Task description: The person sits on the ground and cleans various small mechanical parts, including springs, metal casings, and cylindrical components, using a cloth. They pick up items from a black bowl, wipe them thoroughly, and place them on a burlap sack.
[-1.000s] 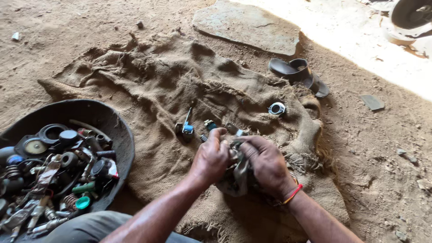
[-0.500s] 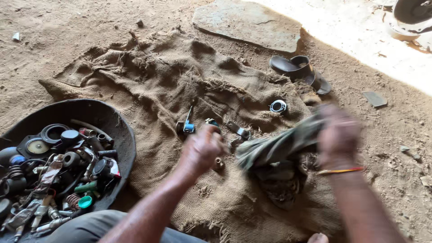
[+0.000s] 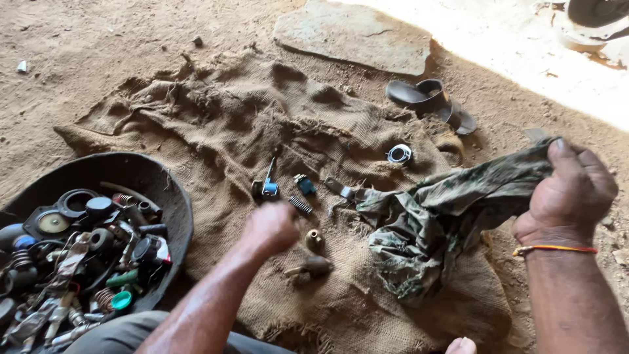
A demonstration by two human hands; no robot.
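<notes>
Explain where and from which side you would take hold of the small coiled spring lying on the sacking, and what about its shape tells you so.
Grip the spring across its middle, fingers on its two long sides, coming straight down from above. It lies flat on the sacking, a short, narrow coil running diagonally, so the ends offer little to pinch. The left hand is nearest, just below it; the right hand holds the cloth.

Your dirt floor (image 3: 98, 46) carried a rumpled burlap sack (image 3: 216, 124) at centre, a dark basin (image 3: 141, 177) of parts at eight o'clock, a flat stone (image 3: 354, 33) at twelve, and a sandal (image 3: 429, 98) at one.
</notes>
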